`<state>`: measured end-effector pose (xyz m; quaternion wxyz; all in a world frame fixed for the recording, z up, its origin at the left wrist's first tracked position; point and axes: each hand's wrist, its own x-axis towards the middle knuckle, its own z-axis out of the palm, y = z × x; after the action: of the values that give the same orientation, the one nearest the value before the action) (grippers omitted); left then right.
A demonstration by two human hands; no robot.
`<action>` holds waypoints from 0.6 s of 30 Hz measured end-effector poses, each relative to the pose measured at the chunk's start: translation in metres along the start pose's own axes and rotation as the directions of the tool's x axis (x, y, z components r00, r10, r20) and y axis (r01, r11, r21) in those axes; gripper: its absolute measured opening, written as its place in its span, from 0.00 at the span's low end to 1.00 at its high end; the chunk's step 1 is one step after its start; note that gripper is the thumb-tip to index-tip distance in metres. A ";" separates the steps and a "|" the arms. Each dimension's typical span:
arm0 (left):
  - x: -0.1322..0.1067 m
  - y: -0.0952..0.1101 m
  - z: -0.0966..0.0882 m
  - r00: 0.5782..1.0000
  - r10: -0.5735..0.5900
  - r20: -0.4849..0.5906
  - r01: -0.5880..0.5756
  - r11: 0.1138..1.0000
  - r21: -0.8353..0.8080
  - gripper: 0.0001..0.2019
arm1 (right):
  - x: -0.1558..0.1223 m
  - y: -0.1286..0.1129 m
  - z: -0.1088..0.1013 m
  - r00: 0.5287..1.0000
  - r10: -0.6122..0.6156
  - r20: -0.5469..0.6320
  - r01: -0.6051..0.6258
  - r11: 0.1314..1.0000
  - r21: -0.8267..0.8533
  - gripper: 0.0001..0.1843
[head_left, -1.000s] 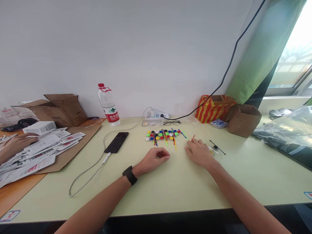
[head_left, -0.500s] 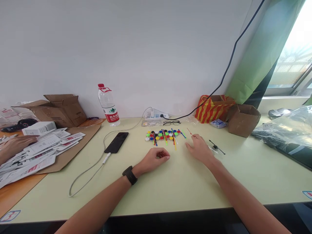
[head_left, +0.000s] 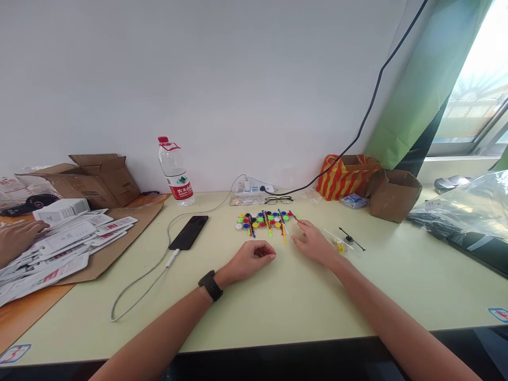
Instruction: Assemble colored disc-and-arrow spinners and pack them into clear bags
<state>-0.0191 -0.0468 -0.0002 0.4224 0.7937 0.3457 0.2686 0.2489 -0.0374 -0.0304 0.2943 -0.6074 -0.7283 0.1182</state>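
Observation:
My left hand (head_left: 251, 259) rests on the table with its fingers curled in, and nothing shows in it. Between the fingertips of my right hand (head_left: 311, 239) is a thin red plastic stick (head_left: 293, 215), at the right end of a cluster of small coloured round pieces (head_left: 262, 225). Across that cluster lie bundles of thin coloured sticks (head_left: 267, 222). Beside my right wrist are a black stick (head_left: 358, 245) by a round black piece (head_left: 349, 239), and a white stick (head_left: 344, 242) by a round yellow piece (head_left: 339, 246).
Left of my arm lie a black phone (head_left: 189, 232) and its white cable (head_left: 137, 308). Behind stand a water bottle (head_left: 177, 177), glasses (head_left: 278, 200) and a power strip (head_left: 254, 187). Another person's hand (head_left: 24, 235) touches white packets (head_left: 75, 238). A cardboard box (head_left: 395, 196) stands right.
My right hand has moved left with the red stick, up to the coloured pieces. The yellow piece and white stick by my wrist have come into fuller view. My left hand stays put.

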 end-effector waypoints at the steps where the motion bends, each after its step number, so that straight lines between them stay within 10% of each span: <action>1: 0.000 0.000 0.000 1.000 0.001 0.000 -0.001 1.000 0.000 0.13 | 0.001 0.001 0.001 1.000 0.000 0.001 0.000 1.000 0.007 0.27; 18: 0.000 -0.001 0.000 1.000 0.001 0.007 -0.001 1.000 0.000 0.14 | 0.010 0.006 -0.012 0.983 0.082 -0.167 -0.090 0.995 -0.044 0.16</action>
<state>-0.0194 -0.0465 -0.0008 0.4235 0.7947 0.3441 0.2660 0.2595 -0.0282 -0.0209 0.3325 -0.6533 -0.6774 0.0617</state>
